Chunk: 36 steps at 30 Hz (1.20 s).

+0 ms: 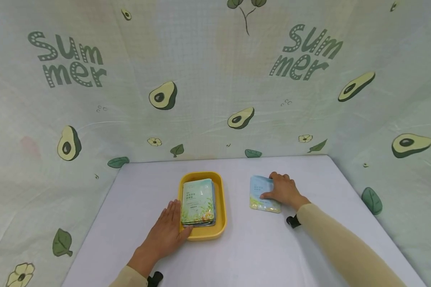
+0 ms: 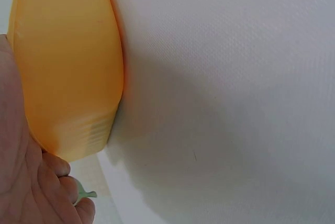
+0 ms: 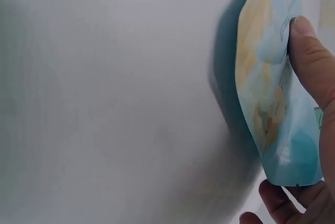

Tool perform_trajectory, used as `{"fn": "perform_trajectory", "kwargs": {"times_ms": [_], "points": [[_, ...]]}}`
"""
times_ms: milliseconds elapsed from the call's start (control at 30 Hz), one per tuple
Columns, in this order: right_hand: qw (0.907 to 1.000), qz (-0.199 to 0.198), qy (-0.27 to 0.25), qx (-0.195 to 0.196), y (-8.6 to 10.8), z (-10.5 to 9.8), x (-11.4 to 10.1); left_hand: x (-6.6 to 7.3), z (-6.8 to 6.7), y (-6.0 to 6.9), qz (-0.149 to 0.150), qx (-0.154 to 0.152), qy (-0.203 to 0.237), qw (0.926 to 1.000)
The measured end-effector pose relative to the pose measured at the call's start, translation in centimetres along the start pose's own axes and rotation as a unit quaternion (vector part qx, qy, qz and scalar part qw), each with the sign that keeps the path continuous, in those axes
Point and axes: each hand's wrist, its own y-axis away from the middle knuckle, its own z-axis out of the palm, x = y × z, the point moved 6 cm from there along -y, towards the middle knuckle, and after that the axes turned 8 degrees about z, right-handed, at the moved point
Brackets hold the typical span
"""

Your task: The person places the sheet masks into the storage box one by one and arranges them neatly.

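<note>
My right hand [image 1: 284,190] grips a light blue sheet mask packet [image 1: 260,193] at its right side. In the right wrist view the thumb presses on the face of the packet [image 3: 261,72], with other fingers at its end and a shadow beside it on the table. A yellow tray [image 1: 220,207] holds a stack of similar packets, a pale green one [image 1: 197,201] on top. My left hand [image 1: 165,233] lies against the tray's left side, fingers straight, thumb by the front rim. The left wrist view has that palm along the tray's outer wall [image 2: 68,62].
A white table [image 1: 237,255] bears the tray left of centre and the held packet to its right. Behind and around it hangs a cloth [image 1: 201,131] printed with avocados and leaves.
</note>
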Motion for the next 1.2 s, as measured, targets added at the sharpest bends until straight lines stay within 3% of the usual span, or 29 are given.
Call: {"fn": "perform_trajectory", "kwargs": {"times_ms": [167, 300, 533, 633, 733, 900, 1033, 1200], "points": [[0.9999, 0.002, -0.011, 0.007, 0.5, 0.0, -0.6, 0.1, 0.2, 0.0, 0.001, 0.002, 0.002, 1.0], [0.9971, -0.038, 0.003, 0.065, 1.5, -0.7, -1.7, 0.0, 0.3, 0.0, 0.0, 0.003, 0.001, 1.0], [0.9704, -0.123, 0.07, 0.196, 3.5, -1.8, -3.5, -0.1, 0.4, 0.1, 0.002, 0.003, -0.002, 1.0], [0.9658, -0.129, 0.056, 0.217, 4.0, -2.1, -3.6, -0.1, 0.4, 0.1, 0.002, 0.004, 0.0, 1.0], [0.9723, -0.116, 0.02, 0.202, 4.2, -2.2, -3.7, -0.1, 0.4, 0.1, 0.001, 0.004, -0.001, 1.0], [0.985, -0.073, -0.062, 0.143, 4.4, -2.6, -4.0, -0.1, 0.3, 0.1, 0.002, 0.003, -0.002, 1.0], [0.9886, -0.029, -0.113, 0.096, 4.3, -3.2, -4.3, 0.0, 0.2, 0.1, 0.004, 0.003, 0.002, 1.0], [0.9897, 0.012, -0.137, 0.039, 4.3, -3.1, -4.3, 0.0, 0.1, 0.1, 0.003, 0.007, 0.004, 1.0]]}}
